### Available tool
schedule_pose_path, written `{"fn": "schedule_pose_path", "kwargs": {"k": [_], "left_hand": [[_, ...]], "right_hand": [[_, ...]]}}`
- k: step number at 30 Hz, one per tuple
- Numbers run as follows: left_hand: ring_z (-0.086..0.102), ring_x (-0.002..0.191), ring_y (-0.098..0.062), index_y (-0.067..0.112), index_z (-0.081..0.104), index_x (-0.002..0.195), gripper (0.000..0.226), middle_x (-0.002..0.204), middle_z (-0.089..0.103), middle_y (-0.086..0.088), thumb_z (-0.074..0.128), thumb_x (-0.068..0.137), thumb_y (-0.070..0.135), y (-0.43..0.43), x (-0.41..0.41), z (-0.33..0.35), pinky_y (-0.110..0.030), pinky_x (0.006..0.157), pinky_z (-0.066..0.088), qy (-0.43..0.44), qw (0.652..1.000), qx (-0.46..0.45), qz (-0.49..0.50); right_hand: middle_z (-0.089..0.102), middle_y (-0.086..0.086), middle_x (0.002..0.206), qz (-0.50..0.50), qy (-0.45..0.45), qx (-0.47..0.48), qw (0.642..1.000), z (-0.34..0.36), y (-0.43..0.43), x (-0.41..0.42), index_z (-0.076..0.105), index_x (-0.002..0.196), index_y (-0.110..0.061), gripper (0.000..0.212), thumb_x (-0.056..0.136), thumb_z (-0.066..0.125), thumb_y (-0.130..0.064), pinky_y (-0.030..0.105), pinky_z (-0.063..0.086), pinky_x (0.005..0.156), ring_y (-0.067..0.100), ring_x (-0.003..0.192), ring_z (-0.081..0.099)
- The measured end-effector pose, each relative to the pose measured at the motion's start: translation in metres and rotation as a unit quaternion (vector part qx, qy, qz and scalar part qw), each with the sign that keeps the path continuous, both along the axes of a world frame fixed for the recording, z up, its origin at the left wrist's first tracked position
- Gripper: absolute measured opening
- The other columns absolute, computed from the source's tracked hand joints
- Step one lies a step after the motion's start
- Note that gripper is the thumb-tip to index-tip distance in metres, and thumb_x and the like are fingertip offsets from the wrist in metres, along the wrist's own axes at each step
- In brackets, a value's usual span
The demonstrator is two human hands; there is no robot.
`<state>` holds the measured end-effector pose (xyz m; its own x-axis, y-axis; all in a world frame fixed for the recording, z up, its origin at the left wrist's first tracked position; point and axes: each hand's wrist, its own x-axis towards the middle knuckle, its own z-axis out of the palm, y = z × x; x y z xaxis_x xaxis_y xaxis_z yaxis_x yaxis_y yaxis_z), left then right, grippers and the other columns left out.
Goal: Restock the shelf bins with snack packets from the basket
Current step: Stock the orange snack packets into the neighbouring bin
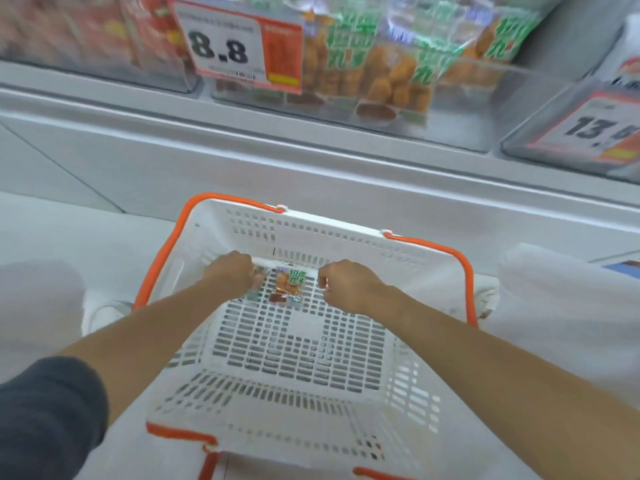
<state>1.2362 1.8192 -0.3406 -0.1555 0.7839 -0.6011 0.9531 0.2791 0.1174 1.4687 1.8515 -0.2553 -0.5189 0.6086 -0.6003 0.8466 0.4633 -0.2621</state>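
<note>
Evidently near the end: the only packet [287, 287] seen lies at the basket's [332, 226] far end, just below the matching bin [464, 133]. The left hand [232, 273] curls onto its edge, apparently pinching it. The right hand [346, 287] is curled beside it, and I cannot tell whether it grips anything.

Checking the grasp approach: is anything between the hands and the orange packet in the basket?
Nothing visible. The orange packet lies uncovered on the basket floor between the left hand and right hand, close beside it.
</note>
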Motion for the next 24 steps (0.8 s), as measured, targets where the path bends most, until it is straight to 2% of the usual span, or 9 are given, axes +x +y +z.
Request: {"fn": "schedule_pose_path", "kwargs": {"k": [2,4,7,10,14,16,19,22,24], "left_hand": [[0.057,0.112,-0.029,0.016,0.045,0.136,0.054,0.139,0.043,-0.008,0.063,0.088,0.034,-0.009,-0.006,-0.026,-0.038,0.09,0.05,-0.006,1.0,-0.024,-0.015],[0.054,0.118,-0.029,0.018,0.022,0.149,0.083,0.158,0.013,-0.006,0.072,0.084,0.028,-0.022,-0.014,-0.052,-0.036,0.089,0.051,-0.033,0.997,-0.037,-0.054],[0.052,0.119,-0.032,0.019,0.002,0.155,0.108,0.162,-0.005,-0.006,0.077,0.078,0.015,-0.041,-0.017,-0.08,-0.037,0.09,0.052,-0.018,0.994,-0.017,-0.107],[0.052,0.104,-0.03,0.018,0.014,0.15,0.097,0.152,0.018,-0.011,0.065,0.073,-0.011,-0.053,-0.003,-0.081,-0.038,0.08,0.055,0.023,0.995,0.022,-0.099],[0.047,0.083,-0.018,0.02,0.031,0.136,0.085,0.136,0.032,-0.008,0.056,0.065,-0.02,-0.056,0.005,-0.076,-0.028,0.061,0.047,0.003,0.995,0.039,-0.087],[0.048,0.079,-0.017,0.021,0.037,0.134,0.077,0.134,0.037,-0.007,0.052,0.07,-0.018,-0.055,0.008,-0.072,-0.026,0.06,0.043,-0.027,0.996,0.042,-0.071],[0.058,0.092,-0.021,0.02,0.051,0.128,0.05,0.127,0.052,-0.004,0.045,0.085,-0.006,-0.048,0.01,-0.057,-0.027,0.073,0.046,-0.067,0.995,0.048,-0.056],[0.057,0.083,-0.019,0.018,0.056,0.103,0.016,0.1,0.062,-0.001,0.051,0.091,0.008,-0.035,0.021,-0.031,-0.025,0.061,0.04,-0.08,0.997,0.011,-0.02],[0.056,0.079,-0.02,0.016,0.058,0.103,0.018,0.09,0.056,0.0,0.061,0.086,0.012,-0.026,0.033,0.002,-0.023,0.058,0.04,-0.15,0.985,-0.002,0.084]], "right_hand": [[0.064,0.007,0.112,0.0,-0.006,-0.014,1.0,-0.01,-0.002,-0.003,0.063,0.112,-0.014,0.022,0.092,0.054,-0.012,0.035,0.049,0.084,0.026,0.101,0.06],[0.064,0.007,0.11,0.004,-0.012,-0.027,1.0,-0.017,-0.004,-0.004,0.063,0.112,-0.014,0.022,0.092,0.054,-0.011,0.035,0.049,0.082,0.026,0.1,0.06],[0.064,0.008,0.108,0.011,-0.019,-0.039,0.999,-0.026,-0.007,-0.003,0.062,0.109,-0.014,0.02,0.092,0.052,-0.01,0.036,0.051,0.08,0.026,0.096,0.06],[0.065,0.008,0.106,0.005,-0.022,-0.048,0.999,-0.029,-0.01,-0.001,0.063,0.108,-0.013,0.02,0.092,0.053,-0.011,0.036,0.052,0.08,0.026,0.095,0.061],[0.066,0.006,0.108,-0.009,-0.022,-0.05,0.998,-0.027,-0.009,0.002,0.064,0.109,-0.014,0.019,0.093,0.054,-0.014,0.035,0.05,0.083,0.025,0.1,0.06],[0.065,0.005,0.11,-0.018,-0.019,-0.051,0.998,-0.025,-0.009,0.005,0.065,0.109,-0.015,0.019,0.093,0.055,-0.014,0.034,0.05,0.084,0.024,0.102,0.06],[0.066,0.005,0.111,-0.026,-0.02,-0.047,0.998,-0.018,-0.008,0.009,0.065,0.108,-0.016,0.019,0.093,0.054,-0.014,0.034,0.05,0.085,0.024,0.102,0.06],[0.065,0.004,0.114,-0.035,-0.013,-0.037,0.999,-0.008,-0.004,0.013,0.066,0.108,-0.017,0.019,0.093,0.055,-0.017,0.035,0.049,0.089,0.023,0.103,0.059],[0.064,0.004,0.115,-0.043,-0.007,-0.033,0.999,0.002,0.002,0.016,0.066,0.107,-0.018,0.018,0.093,0.055,-0.019,0.034,0.048,0.089,0.023,0.103,0.059]]}}
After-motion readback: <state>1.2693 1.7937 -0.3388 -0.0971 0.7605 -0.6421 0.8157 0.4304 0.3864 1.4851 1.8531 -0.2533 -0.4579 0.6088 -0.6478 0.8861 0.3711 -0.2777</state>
